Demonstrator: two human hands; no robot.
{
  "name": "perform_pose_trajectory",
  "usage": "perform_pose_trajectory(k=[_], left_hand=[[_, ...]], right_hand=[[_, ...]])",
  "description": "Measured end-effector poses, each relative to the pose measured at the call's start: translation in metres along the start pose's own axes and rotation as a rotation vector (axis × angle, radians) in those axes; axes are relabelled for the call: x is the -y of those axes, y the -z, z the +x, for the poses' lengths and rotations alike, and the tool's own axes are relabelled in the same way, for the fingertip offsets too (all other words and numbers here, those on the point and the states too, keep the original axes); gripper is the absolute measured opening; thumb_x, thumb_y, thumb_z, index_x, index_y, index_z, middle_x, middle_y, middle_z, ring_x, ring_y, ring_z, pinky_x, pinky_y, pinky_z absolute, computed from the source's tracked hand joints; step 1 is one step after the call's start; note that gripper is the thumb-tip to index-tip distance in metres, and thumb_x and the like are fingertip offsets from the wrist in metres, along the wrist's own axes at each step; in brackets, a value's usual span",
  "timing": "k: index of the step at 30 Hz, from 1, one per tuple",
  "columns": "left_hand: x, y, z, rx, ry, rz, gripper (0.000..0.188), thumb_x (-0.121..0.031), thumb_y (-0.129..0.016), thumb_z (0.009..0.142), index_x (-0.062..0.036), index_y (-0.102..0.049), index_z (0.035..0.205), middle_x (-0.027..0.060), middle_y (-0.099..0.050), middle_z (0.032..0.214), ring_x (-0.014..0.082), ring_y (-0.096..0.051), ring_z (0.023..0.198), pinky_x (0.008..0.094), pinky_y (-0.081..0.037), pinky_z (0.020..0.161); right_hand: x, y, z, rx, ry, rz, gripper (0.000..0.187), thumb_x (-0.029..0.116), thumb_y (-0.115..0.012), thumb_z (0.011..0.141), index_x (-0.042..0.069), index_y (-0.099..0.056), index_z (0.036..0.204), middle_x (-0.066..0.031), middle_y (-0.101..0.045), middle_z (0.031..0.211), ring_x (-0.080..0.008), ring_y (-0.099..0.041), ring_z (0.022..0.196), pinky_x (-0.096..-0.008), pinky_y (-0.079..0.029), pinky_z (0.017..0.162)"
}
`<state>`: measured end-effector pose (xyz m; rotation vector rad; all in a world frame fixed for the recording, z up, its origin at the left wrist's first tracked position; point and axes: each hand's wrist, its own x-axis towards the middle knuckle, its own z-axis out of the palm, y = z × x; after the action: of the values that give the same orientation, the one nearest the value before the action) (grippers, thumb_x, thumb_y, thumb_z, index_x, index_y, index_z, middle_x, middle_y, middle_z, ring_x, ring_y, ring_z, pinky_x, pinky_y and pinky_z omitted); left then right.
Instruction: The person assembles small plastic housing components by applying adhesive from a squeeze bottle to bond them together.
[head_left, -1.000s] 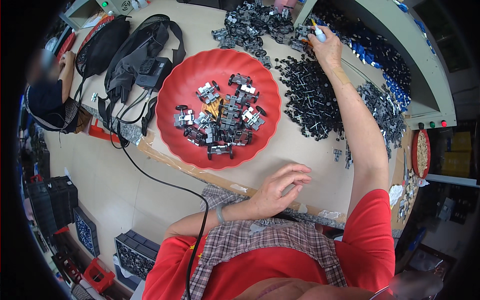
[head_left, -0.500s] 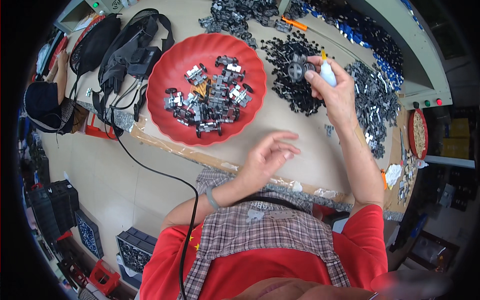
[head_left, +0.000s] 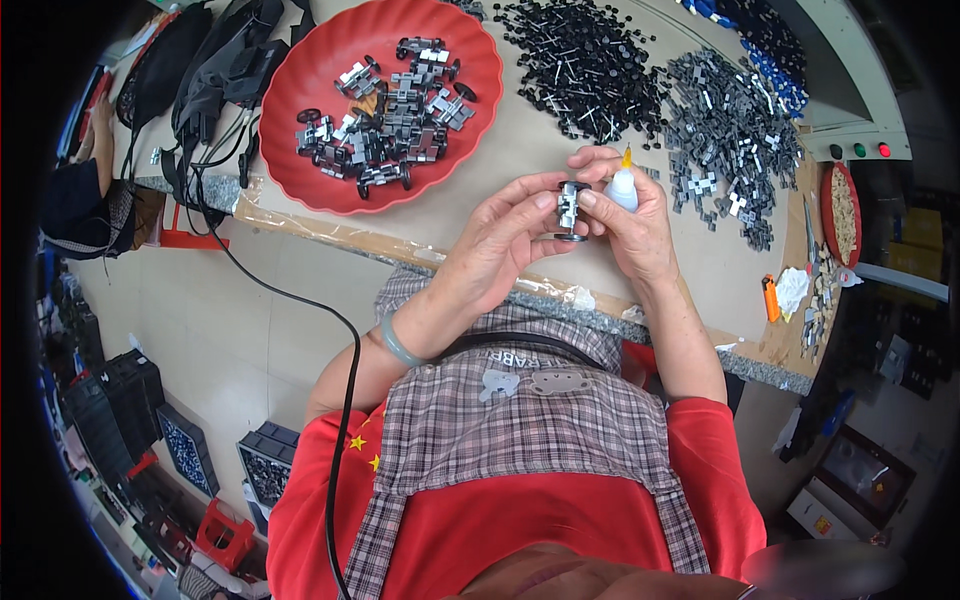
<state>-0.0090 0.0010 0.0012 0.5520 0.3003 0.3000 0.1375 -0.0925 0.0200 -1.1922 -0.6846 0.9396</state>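
Both hands meet near the table's front edge, around a small toy car chassis (head_left: 568, 205) in grey and silver with black wheels. My left hand (head_left: 505, 240) pinches it from the left between thumb and fingers. From the other side, my right thumb and fingers press on the same piece. My right hand (head_left: 640, 232) also holds a white glue bottle (head_left: 622, 190), its yellow nozzle pointing up. To the left, a red scalloped basin (head_left: 285, 170) contains several similar chassis (head_left: 405, 100) with black wheels.
Beyond my hands lies a heap of black wheels on axles (head_left: 590, 75). Grey plastic parts (head_left: 730, 140) are piled right of it. An orange tool (head_left: 770, 298) lies at the table's right, near a red tray (head_left: 842, 215). Black bags (head_left: 235, 70) and a cable occupy the left.
My right hand has moved from the wheel heap toward me, bringing the bottle. My left hand, open and empty before, now grips the chassis. The view has shifted.
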Motion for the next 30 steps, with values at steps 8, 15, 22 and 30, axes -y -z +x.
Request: perform_pose_trajectory(k=[8, 15, 22, 30], left_hand=[[-0.001, -0.007, -0.004, -0.041, 0.047, 0.077, 0.036, -0.012, -0.056, 0.092, -0.0021, -0.050, 0.127, 0.0052, -0.061, 0.105, 0.0115, -0.061, 0.093, 0.0288, -0.053, 0.081], [0.005, -0.010, -0.003, -0.148, -0.162, 0.328, 0.037, -0.006, -0.060, 0.089, -0.0020, -0.052, 0.125, 0.0020, -0.060, 0.099, 0.0090, -0.058, 0.091, 0.0259, -0.050, 0.081], [0.009, -0.012, -0.002, -0.154, -0.257, 0.433, 0.038, -0.005, -0.060, 0.088, -0.0019, -0.051, 0.125, 0.0044, -0.055, 0.112, 0.0091, -0.055, 0.096, 0.0258, -0.049, 0.081], [0.004, -0.007, -0.005, -0.069, -0.045, 0.367, 0.038, -0.005, -0.062, 0.087, -0.0001, -0.053, 0.124, 0.0038, -0.063, 0.092, 0.0092, -0.058, 0.087, 0.0234, -0.048, 0.079]], right_hand=[[0.001, 0.008, -0.011, 0.007, -0.135, -0.097, 0.020, 0.004, -0.067, 0.083, 0.003, -0.063, 0.103, -0.0009, -0.062, 0.094, -0.0028, -0.051, 0.063, -0.0158, -0.041, 0.052], [0.004, 0.001, -0.031, -0.114, -0.060, -0.049, 0.021, 0.004, -0.067, 0.084, 0.003, -0.061, 0.104, -0.0037, -0.066, 0.096, -0.0025, -0.051, 0.061, -0.0159, -0.040, 0.051], [0.003, -0.008, -0.031, -0.236, -0.010, -0.290, 0.014, 0.005, -0.070, 0.082, 0.000, -0.065, 0.095, -0.0019, -0.065, 0.082, -0.0026, -0.051, 0.060, -0.0165, -0.040, 0.051], [0.007, 0.015, -0.025, -0.056, -0.228, -0.056, 0.014, 0.005, -0.070, 0.082, 0.001, -0.067, 0.094, 0.0017, -0.060, 0.071, -0.0018, -0.046, 0.053, -0.0158, -0.033, 0.046]])
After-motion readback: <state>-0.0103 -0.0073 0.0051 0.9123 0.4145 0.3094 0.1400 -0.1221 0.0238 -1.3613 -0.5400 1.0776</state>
